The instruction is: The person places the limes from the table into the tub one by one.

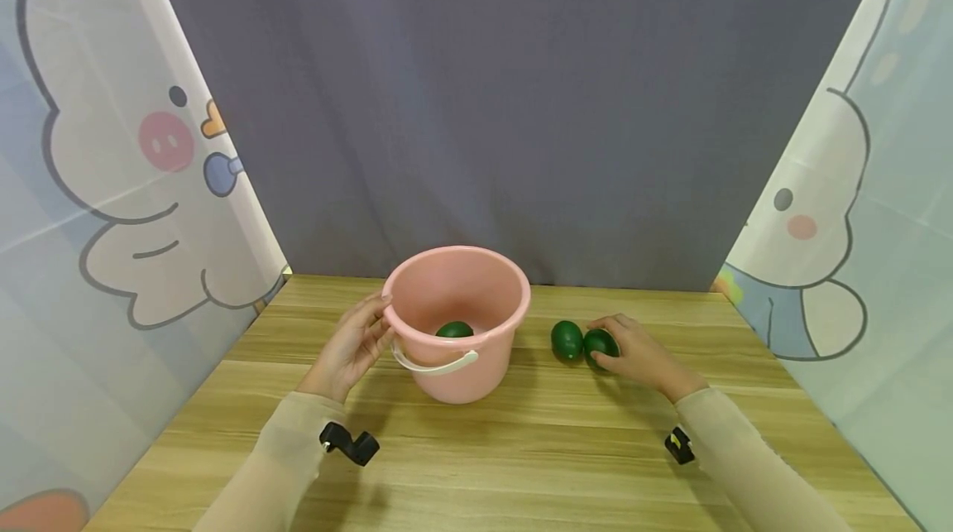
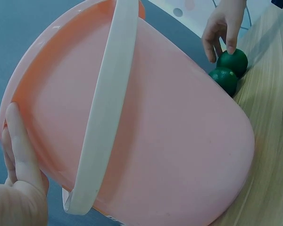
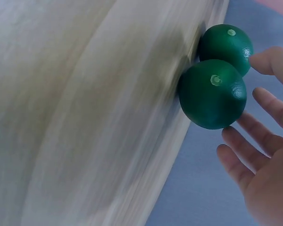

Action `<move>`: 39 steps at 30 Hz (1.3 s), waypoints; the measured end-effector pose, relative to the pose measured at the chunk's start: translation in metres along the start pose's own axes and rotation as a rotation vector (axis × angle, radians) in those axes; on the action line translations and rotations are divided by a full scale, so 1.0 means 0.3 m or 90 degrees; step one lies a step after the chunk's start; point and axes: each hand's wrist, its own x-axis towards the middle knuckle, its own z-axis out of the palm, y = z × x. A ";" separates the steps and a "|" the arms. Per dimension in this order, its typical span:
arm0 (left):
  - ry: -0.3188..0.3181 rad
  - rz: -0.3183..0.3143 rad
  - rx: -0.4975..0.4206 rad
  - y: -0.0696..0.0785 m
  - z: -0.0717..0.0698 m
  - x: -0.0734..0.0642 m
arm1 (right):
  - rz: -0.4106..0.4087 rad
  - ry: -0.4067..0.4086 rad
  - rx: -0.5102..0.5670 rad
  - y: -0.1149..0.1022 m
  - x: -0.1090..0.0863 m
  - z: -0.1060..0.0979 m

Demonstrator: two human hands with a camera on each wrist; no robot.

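Note:
A pink bucket (image 1: 462, 371) with a white handle (image 1: 439, 368) stands upright on the table. My left hand (image 1: 359, 346) holds its rim at the left side, with fingers (image 2: 22, 146) lying against the wall under the lip. Inside the bucket a green lime (image 1: 454, 330) shows partly over the front rim. Two more limes sit side by side to the right of the bucket, the left one (image 1: 567, 340) and the right one (image 1: 600, 347). Around the right lime my right hand (image 1: 639, 356) spreads its thumb and fingers (image 3: 245, 148), fingertips right at its skin.
The wooden table (image 1: 521, 466) ends at a dark grey backdrop (image 1: 491, 110) just behind the bucket. Cartoon-printed curtains (image 1: 112, 209) stand along both sides. Each wrist carries a small black mount (image 1: 350, 443).

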 end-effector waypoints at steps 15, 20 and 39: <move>-0.006 0.004 0.006 -0.004 -0.003 0.005 | 0.065 -0.006 0.018 0.006 -0.006 0.027; -0.013 0.003 0.009 -0.009 -0.003 0.007 | 0.076 -0.020 0.034 0.012 -0.009 0.030; -0.018 0.006 0.011 -0.013 0.000 0.010 | 0.096 -0.023 0.039 0.022 -0.012 0.041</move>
